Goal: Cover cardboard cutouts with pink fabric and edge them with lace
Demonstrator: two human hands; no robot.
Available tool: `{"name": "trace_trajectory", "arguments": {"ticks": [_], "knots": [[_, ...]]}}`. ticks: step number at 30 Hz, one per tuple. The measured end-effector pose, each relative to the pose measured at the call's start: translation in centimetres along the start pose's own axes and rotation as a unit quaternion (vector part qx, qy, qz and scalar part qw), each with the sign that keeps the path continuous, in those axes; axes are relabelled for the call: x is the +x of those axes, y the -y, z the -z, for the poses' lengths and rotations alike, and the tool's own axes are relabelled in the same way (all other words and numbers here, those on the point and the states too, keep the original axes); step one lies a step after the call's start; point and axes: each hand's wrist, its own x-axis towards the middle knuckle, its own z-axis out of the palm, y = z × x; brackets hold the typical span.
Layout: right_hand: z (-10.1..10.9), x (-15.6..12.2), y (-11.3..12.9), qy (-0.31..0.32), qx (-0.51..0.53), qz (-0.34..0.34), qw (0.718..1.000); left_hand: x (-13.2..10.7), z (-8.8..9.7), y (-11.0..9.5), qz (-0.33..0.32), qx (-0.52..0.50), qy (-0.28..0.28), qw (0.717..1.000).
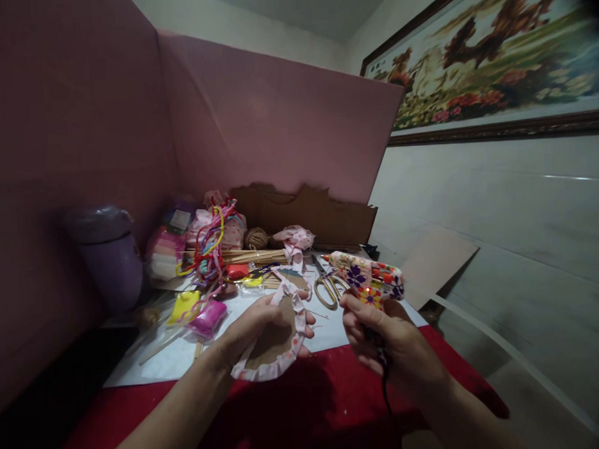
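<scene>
My left hand point(256, 324) is closed on a brown cardboard piece point(274, 340) with white, pink-dotted fabric point(270, 371) folded over its rim in pleats. Its thumb lies on the near face and fingertips show past the right edge. On the right, my right hand point(382, 330) wraps round the grip of a flower-patterned hot glue gun point(365, 274), whose tip points left and away. A small red light glows on it, and a black cord hangs below. Gold-handled scissors point(326, 292) lie just left of the gun. Behind the held piece lies another fabric-edged piece point(296, 280).
Bundled pipe cleaners point(214, 234), a twine ball point(256, 238), thin sticks point(254, 256) and yellow and magenta packets point(208, 319) crowd the back left. A purple bin point(109, 270) stands at left. Torn cardboard point(304, 214) leans at the back. Red cloth point(296, 408) covers the front edge.
</scene>
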Motion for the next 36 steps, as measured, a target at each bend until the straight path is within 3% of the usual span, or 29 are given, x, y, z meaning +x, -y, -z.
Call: {"name": "trace_trajectory", "arguments": {"ticks": [4, 10, 15, 22, 27, 36], "knots": [[0.3, -0.1, 0.6, -0.026, 0.011, 0.019, 0.999, 0.0, 0.1, 0.0, 0.003, -0.014, 0.017, 1.0], [0.2, -0.2, 0.6, -0.004, -0.001, 0.043, 0.999, 0.2, -0.1, 0.1, 0.001, 0.0, -0.007, 1.0], [0.6, 0.0, -0.6, 0.033, -0.108, -0.007, 0.994, 0.4, -0.1, 0.3, -0.008, 0.025, -0.02, 0.999], [0.6, 0.4, -2.1, 0.055, -0.255, -0.035, 0.965, 0.6, -0.7, 0.5, -0.037, 0.053, -0.047, 0.997], [0.6, 0.5, -2.3, 0.044, -0.256, -0.044, 0.965, 0.4, -1.2, 0.2, -0.03, 0.084, -0.08, 0.993], [0.2, 0.5, -1.9, 0.06, -0.245, -0.04, 0.967, 0.5, -0.6, 0.7, -0.045, 0.103, -0.06, 0.992]]}}
